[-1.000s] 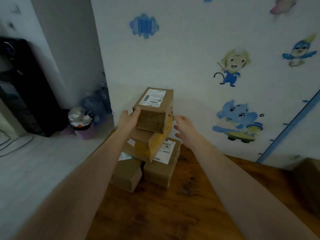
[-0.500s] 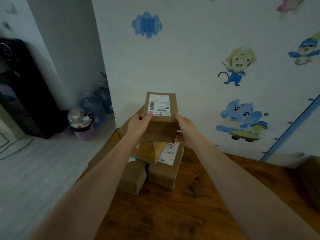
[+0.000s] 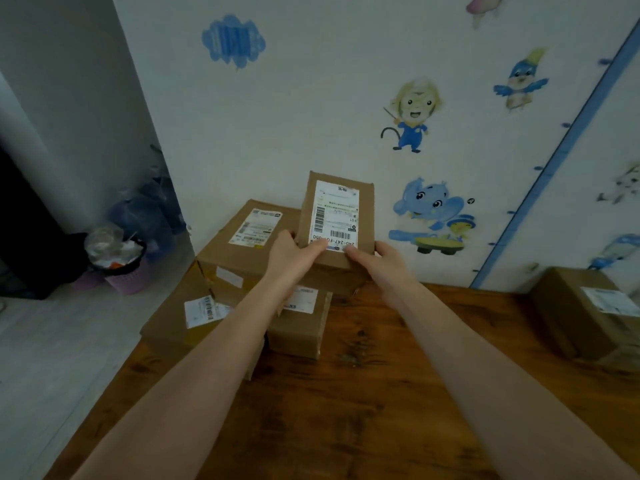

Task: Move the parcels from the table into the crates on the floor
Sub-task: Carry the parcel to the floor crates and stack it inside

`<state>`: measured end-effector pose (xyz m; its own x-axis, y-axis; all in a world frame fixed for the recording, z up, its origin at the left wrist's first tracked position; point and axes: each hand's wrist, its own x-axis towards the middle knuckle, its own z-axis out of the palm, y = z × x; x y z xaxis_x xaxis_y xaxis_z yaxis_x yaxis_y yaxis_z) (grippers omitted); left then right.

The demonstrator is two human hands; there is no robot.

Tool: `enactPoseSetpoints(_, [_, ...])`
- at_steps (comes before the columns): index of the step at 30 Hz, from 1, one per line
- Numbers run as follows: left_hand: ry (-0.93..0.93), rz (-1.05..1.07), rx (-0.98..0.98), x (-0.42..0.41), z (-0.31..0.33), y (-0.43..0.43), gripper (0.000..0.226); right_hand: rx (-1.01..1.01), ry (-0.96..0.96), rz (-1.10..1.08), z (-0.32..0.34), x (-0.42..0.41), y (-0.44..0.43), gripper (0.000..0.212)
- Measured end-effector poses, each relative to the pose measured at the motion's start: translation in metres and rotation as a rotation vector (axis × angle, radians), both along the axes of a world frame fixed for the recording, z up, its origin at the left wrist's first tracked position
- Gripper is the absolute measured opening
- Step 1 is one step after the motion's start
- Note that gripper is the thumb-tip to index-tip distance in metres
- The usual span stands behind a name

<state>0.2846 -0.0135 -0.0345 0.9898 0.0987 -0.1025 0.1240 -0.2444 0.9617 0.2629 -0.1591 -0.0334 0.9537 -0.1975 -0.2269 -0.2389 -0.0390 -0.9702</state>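
Parcel (image 3: 337, 220), likely light and stiff, is being held at its near corners by left grip (image 3: 294, 252) and right grip (image 3: 388, 259).

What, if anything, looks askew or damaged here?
The bottom-left parcel lies skewed, one corner seemingly past the table edge. Left hand and right hand hold the top parcel tilted. Nothing looks damaged.

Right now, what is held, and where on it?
Both grip the labelled parcel at its near end: left hand at the left corner, right hand at the right, thumbs on its label.
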Motion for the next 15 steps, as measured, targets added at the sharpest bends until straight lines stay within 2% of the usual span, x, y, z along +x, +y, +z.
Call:
enactPoseSetpoints(5, [0.035,-0.061,-0.124,-0.024,0.007,-0.035,0.046,-0.050,-0.054,0.019,0.007,-0.021,-0.039,0.049])
enactPoseSetpoints(9, [-0.026,-0.114,-0.104,-0.041,0.007,-0.074,0.041,-0.048,-0.091,-0.013,0.013,-0.039,-0.075,0.043])
enactPoseSetpoints(13, [-0.080,-0.117,-0.135,-0.057,0.010,-0.116,0.025,-0.104,-0.162,0.006,0.017,-0.058,-0.116,0.038])
enactPoseSetpoints(15, [-0.142,-0.129,-0.111,-0.066,0.012,-0.135,0.033,-0.130,-0.171,0.033,0.018,-0.068,-0.138,0.037])
